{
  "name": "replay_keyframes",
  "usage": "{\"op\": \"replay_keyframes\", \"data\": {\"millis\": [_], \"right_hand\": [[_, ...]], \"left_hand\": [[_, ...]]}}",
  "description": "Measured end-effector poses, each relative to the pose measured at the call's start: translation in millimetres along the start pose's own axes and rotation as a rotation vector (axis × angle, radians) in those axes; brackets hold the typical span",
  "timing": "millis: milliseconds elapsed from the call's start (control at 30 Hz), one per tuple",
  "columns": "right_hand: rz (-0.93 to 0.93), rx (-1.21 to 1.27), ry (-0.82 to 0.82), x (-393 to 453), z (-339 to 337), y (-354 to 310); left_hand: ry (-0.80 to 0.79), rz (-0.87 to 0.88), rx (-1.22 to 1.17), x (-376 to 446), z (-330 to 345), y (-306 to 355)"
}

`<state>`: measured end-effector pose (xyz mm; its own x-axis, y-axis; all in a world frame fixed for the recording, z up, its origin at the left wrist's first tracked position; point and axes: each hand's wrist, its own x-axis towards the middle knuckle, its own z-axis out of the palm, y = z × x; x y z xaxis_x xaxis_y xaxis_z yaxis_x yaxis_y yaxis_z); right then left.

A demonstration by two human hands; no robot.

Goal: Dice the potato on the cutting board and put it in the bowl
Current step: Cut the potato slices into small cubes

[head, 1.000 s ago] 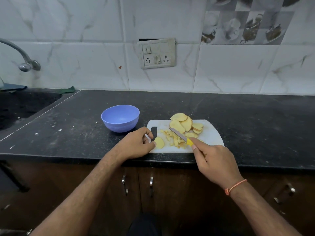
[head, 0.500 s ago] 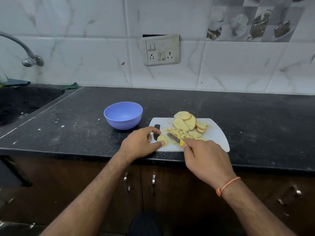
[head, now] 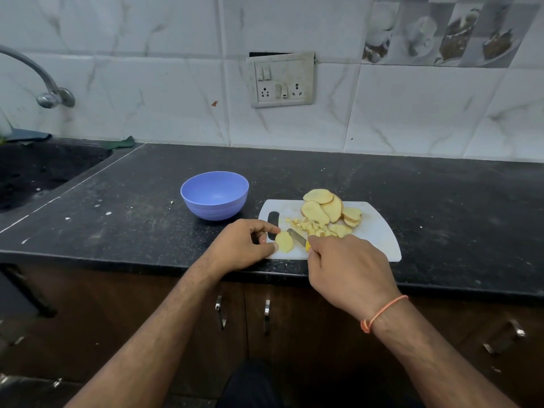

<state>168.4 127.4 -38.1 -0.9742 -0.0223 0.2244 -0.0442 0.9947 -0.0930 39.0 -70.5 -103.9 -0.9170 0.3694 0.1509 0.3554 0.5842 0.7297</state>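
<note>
A smooth, matt lavender-blue plastic bowl and a white plastic cutting board with moist-looking pale yellow potato slices sit on a speckled, dusty black stone countertop, backed by glossy white marble-patterned wall tiles and a shiny curved metal tap.

One bowl, one cutting board and one knife are seen on the table. Roughly six potato slices are counted, one apart. Two hands are counted. The diced pieces are too small to be counted.
</note>
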Motion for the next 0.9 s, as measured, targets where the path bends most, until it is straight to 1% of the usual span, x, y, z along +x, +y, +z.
{"op": "replay_keyframes", "data": {"millis": [200,367,533,900], "right_hand": [[0.017,0.042,-0.014,1.1,0.8,1.4],[0.035,0.04,0.001,1.4,1.5,-0.5],[0.045,0.049,0.012,2.7,1.1,-3.1],[0.022,0.035,0.06,-1.4,0.0,-5.6]], "left_hand": [[0.005,0.008,0.005,1.1,1.1,-0.3],[-0.022,0.016,0.038,2.7,-0.9,0.3],[0.028,0.01,0.018,2.7,3.1,0.1],[0.052,-0.025,-0.008,0.2,4.6,1.4]]}}
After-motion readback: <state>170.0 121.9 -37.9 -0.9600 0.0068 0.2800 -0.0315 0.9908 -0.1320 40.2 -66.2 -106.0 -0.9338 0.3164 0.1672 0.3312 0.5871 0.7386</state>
